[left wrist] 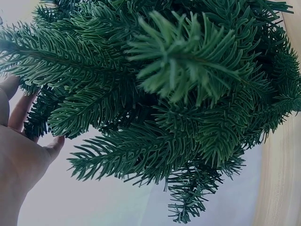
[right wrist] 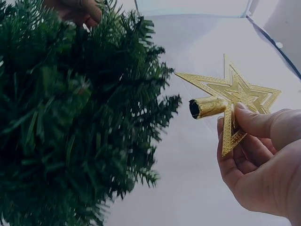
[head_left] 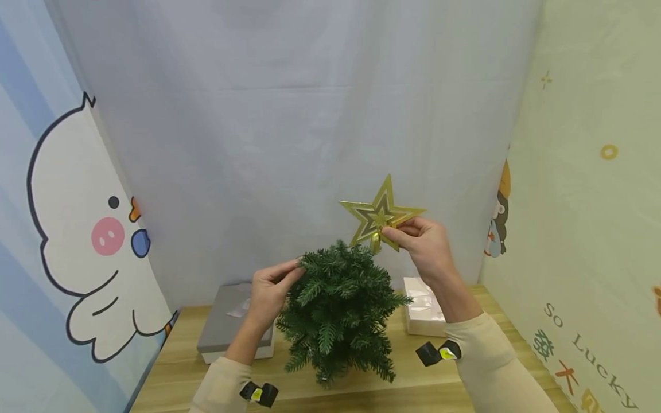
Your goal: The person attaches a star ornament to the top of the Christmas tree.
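Note:
A small artificial Christmas tree (head_left: 341,304) with dense green branches stands upright on the wooden table. My right hand (head_left: 426,244) pinches a gold star tree topper (head_left: 381,211) by a lower point, thumb in front and fingers behind. The star is just above and to the right of the treetop. In the right wrist view its short hollow socket (right wrist: 207,108) faces the tree, apart from the branches. At the upper left of the tree, my left hand (head_left: 273,287) holds a branch (left wrist: 47,103) between thumb and fingers; needles partly hide the fingertips.
Behind the tree on the left lies a grey-lidded box (head_left: 222,321) with a clear plastic piece on it. A white box (head_left: 420,315) sits behind on the right. Printed curtains (head_left: 583,201) close in the table at the sides, a plain one (head_left: 310,115) at the back.

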Demonstrator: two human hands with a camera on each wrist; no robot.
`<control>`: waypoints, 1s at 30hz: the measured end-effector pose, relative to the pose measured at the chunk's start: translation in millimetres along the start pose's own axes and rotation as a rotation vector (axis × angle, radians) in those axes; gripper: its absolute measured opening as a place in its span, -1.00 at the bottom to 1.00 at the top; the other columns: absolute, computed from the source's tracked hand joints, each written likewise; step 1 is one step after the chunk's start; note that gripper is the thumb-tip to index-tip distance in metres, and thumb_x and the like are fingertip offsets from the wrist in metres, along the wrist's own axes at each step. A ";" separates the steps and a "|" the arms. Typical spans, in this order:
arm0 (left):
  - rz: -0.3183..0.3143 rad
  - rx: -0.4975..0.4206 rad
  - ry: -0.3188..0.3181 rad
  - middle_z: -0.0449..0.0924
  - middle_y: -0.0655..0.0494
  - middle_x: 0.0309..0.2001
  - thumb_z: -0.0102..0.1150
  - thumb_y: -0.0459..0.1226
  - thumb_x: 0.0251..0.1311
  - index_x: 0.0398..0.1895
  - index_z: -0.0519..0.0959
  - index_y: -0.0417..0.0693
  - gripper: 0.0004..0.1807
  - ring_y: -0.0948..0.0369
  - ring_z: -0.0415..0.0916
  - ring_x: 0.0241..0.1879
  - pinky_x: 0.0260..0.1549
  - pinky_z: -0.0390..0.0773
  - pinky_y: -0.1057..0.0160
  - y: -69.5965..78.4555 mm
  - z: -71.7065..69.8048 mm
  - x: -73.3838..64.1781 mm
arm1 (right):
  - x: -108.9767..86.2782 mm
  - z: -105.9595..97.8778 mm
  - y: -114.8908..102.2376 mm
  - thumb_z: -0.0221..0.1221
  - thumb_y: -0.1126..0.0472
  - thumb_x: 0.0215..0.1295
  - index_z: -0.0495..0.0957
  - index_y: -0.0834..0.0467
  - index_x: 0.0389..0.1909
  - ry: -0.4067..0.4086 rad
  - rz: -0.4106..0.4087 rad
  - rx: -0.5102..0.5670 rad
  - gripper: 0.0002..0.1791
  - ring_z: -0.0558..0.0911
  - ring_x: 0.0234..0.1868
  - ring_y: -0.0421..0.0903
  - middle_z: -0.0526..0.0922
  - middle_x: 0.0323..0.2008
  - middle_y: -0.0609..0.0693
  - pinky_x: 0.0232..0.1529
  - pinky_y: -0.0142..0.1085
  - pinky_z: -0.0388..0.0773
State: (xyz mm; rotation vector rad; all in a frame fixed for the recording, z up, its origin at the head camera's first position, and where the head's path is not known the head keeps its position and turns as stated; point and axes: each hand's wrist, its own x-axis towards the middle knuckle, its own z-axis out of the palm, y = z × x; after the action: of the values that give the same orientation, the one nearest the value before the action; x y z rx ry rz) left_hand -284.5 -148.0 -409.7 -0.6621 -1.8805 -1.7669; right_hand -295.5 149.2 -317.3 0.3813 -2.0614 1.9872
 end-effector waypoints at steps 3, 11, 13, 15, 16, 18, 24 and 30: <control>0.007 -0.001 -0.005 0.71 0.26 -0.12 0.26 -0.53 0.23 -0.05 0.64 -0.51 -0.76 0.36 0.67 -0.13 -0.09 0.63 0.35 0.1 -0.3 0.5 | 5.4 9.3 -6.4 0.41 0.28 0.22 0.64 0.40 -0.06 -0.010 -0.019 0.002 -0.66 0.71 -0.16 -0.14 0.77 -0.38 -0.12 -0.08 -0.30 0.61; 0.016 -0.005 -0.010 0.72 0.20 -0.12 0.25 -0.54 0.24 -0.03 0.64 -0.50 -0.76 0.35 0.67 -0.13 -0.09 0.64 0.34 -1.6 -0.6 1.2 | 15.4 30.6 -15.5 0.41 0.32 0.21 0.65 0.41 -0.07 -0.046 -0.068 0.047 -0.68 0.73 -0.20 -0.12 0.78 -0.35 -0.02 -0.09 -0.27 0.64; 0.013 -0.006 -0.009 0.72 0.23 -0.14 0.25 -0.55 0.23 -0.04 0.64 -0.49 -0.76 0.35 0.67 -0.14 -0.10 0.64 0.33 -2.2 -0.2 1.1 | 16.3 34.9 -15.4 0.40 0.33 0.21 0.66 0.41 -0.08 -0.057 -0.073 0.053 -0.69 0.73 -0.19 -0.10 0.78 -0.33 0.02 -0.09 -0.25 0.65; 0.011 -0.007 -0.007 0.72 0.26 -0.15 0.25 -0.55 0.23 -0.05 0.64 -0.50 -0.76 0.35 0.67 -0.15 -0.11 0.64 0.34 -2.0 0.2 0.5 | 17.2 38.8 -14.8 0.41 0.32 0.21 0.66 0.40 -0.09 -0.069 -0.077 0.046 -0.70 0.73 -0.18 -0.09 0.78 -0.31 0.05 -0.09 -0.25 0.65; 0.010 -0.010 -0.006 0.72 0.27 -0.15 0.25 -0.55 0.23 -0.05 0.64 -0.51 -0.76 0.35 0.67 -0.15 -0.11 0.64 0.35 -1.6 0.2 0.3 | 17.7 40.9 -14.7 0.41 0.32 0.21 0.67 0.39 -0.10 -0.074 -0.077 0.045 -0.71 0.74 -0.18 -0.08 0.78 -0.31 0.06 -0.08 -0.24 0.64; 0.006 -0.011 -0.002 0.72 0.29 -0.16 0.25 -0.55 0.23 -0.05 0.63 -0.52 -0.76 0.36 0.67 -0.15 -0.12 0.64 0.35 -1.8 -0.1 0.1 | 18.6 44.9 -14.6 0.41 0.32 0.20 0.67 0.38 -0.11 -0.081 -0.077 0.044 -0.72 0.74 -0.18 -0.07 0.78 -0.30 0.09 -0.09 -0.24 0.64; -0.016 -0.014 0.006 0.72 0.32 -0.16 0.24 -0.55 0.24 -0.04 0.63 -0.51 -0.76 0.36 0.67 -0.14 -0.11 0.64 0.36 -3.1 -0.7 -0.6 | 20.3 52.9 -13.7 0.40 0.35 0.20 0.67 0.39 -0.13 -0.093 -0.081 0.050 -0.74 0.75 -0.21 -0.07 0.77 -0.30 0.11 -0.09 -0.23 0.65; -0.005 -0.007 0.004 0.71 0.31 -0.16 0.24 -0.54 0.24 -0.04 0.64 -0.51 -0.76 0.36 0.67 -0.14 -0.11 0.64 0.36 -3.1 -0.2 -0.8 | 19.3 55.1 -10.2 0.39 0.37 0.21 0.66 0.39 -0.12 -0.118 -0.093 0.034 -0.75 0.75 -0.21 -0.08 0.77 -0.28 0.14 0.00 -0.19 0.63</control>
State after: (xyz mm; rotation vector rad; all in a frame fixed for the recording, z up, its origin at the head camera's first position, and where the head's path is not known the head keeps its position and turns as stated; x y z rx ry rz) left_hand -285.9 -148.5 -412.6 -0.6570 -1.8759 -1.7769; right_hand -309.8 93.5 -302.8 0.6041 -2.0402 1.9907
